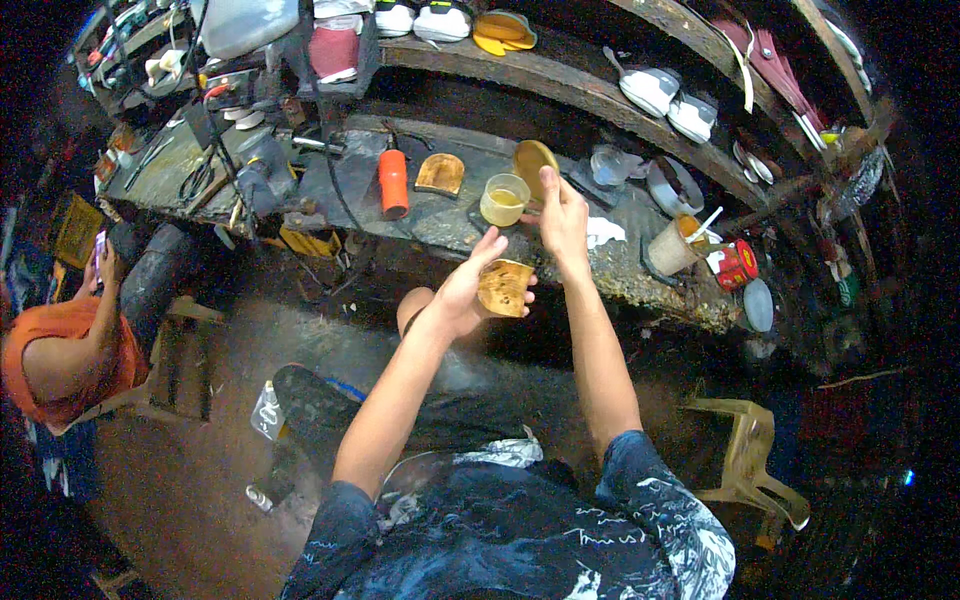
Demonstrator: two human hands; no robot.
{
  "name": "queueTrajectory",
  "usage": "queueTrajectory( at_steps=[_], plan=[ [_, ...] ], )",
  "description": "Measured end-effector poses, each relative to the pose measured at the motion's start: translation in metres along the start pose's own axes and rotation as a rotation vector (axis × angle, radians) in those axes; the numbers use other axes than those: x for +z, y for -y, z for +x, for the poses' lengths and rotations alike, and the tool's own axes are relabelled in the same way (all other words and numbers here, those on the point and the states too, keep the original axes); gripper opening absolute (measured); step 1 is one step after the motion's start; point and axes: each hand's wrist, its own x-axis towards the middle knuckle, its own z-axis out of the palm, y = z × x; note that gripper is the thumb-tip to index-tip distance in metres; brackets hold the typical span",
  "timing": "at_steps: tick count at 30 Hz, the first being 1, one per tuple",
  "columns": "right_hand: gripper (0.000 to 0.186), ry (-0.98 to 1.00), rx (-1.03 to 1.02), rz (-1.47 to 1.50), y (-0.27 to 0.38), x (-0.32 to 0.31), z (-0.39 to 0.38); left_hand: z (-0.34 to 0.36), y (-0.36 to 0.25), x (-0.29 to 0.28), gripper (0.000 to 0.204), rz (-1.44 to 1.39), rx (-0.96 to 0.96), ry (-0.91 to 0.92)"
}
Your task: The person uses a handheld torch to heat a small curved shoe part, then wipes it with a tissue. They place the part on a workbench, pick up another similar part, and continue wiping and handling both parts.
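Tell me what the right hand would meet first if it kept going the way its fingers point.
Probably the round yellow lid just beyond the right hand, whose fingers point up toward the workbench. The glass of yellowish liquid sits just left of that line; depth is unclear.

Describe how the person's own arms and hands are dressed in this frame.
Both forearms are bare, and the left hand and right hand wear no gloves; no watch or rings are visible. Short sleeves end near the elbows, dark navy fabric with white scribble-like print.
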Motion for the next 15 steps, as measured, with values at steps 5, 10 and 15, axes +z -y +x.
queueTrajectory(
  at_steps=[5, 10, 15],
  plan=[
    [0.049, -0.146, -0.364, -0.359, -0.006, -0.011, 0.047, 0.001, -0.005, -0.003, 0.068, -0.096, -0.022, -0.045],
    [0.061, 0.141, -0.464, -0.889, -0.016, -0.028, 0.034, -0.024, -0.002, -0.012, 0.076, -0.155, 0.114, 0.113],
    [0.032, -0.212, -0.496, -0.534, 0.001, -0.118, -0.016, -0.105, 0.029, -0.051, 0.085, -0.336, 0.208, 0.122]
  ],
)
